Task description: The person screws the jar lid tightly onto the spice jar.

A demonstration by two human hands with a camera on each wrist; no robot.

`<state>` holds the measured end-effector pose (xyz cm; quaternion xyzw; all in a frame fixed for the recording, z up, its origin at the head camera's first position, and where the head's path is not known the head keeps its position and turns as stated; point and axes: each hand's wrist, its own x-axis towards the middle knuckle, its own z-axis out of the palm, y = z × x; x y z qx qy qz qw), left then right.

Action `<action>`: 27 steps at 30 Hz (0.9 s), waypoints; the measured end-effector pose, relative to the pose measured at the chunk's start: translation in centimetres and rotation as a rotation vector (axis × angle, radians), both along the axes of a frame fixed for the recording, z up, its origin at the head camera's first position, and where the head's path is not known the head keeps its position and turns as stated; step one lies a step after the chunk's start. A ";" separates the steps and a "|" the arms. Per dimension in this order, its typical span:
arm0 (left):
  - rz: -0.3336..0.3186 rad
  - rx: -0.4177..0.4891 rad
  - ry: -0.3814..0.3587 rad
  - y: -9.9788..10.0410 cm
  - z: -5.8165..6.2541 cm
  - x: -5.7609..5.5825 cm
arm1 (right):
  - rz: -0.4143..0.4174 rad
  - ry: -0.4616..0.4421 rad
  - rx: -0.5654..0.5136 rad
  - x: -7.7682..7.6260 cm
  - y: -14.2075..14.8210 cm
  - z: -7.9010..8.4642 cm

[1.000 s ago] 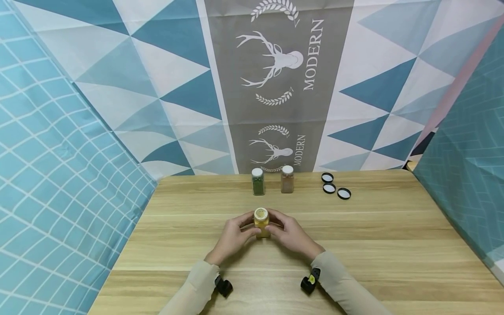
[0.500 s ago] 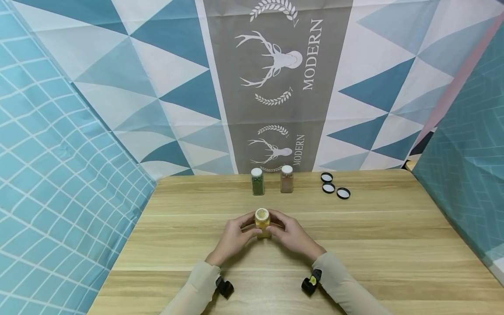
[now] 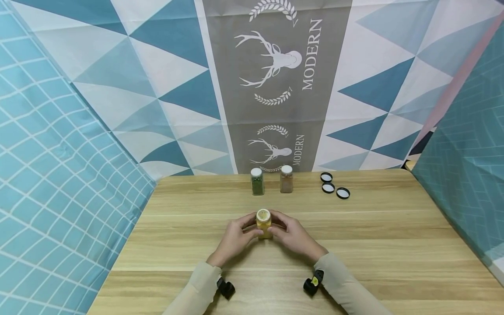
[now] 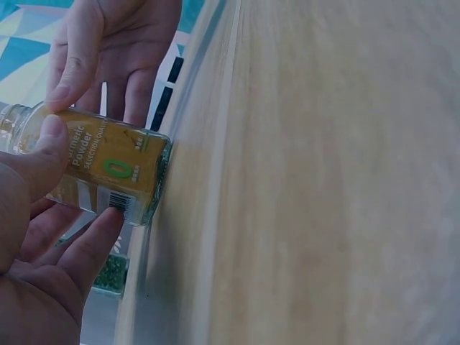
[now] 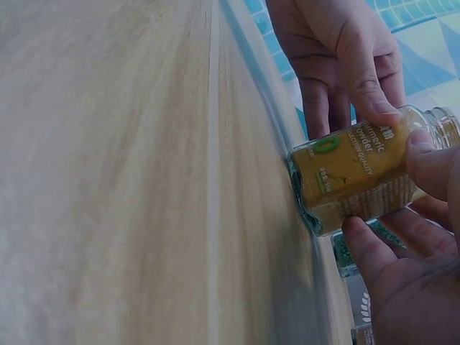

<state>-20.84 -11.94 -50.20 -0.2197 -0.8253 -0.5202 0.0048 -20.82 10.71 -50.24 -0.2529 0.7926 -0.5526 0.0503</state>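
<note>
Between my two hands stands a glass spice jar (image 3: 264, 225) of yellow turmeric powder, upright, with a pale, holed top. Its label reads turmeric powder on the jar (image 4: 118, 158) in the left wrist view. My left hand (image 3: 234, 238) grips the jar's left side with thumb and fingers. On the other side my right hand (image 3: 293, 236) holds it the same way, both thumbs at the front. In the right wrist view the jar's base (image 5: 305, 192) sits right at the wooden tabletop.
Behind stand a jar of green herbs (image 3: 257, 183) and a jar of brown spice (image 3: 286, 181), both white-topped. Three black-rimmed round caps (image 3: 328, 188) lie to their right. The wooden table (image 3: 189, 258) ends at a patterned cloth wall (image 3: 177, 96).
The turmeric jar and both hands have shifted very slightly to the right and toward me. Both hands keep their grip; the other jars and the caps stay put.
</note>
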 end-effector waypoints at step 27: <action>-0.018 0.018 -0.006 0.8 0.0 0.2 | 0.010 -0.003 -0.009 0.0 0.8 0.1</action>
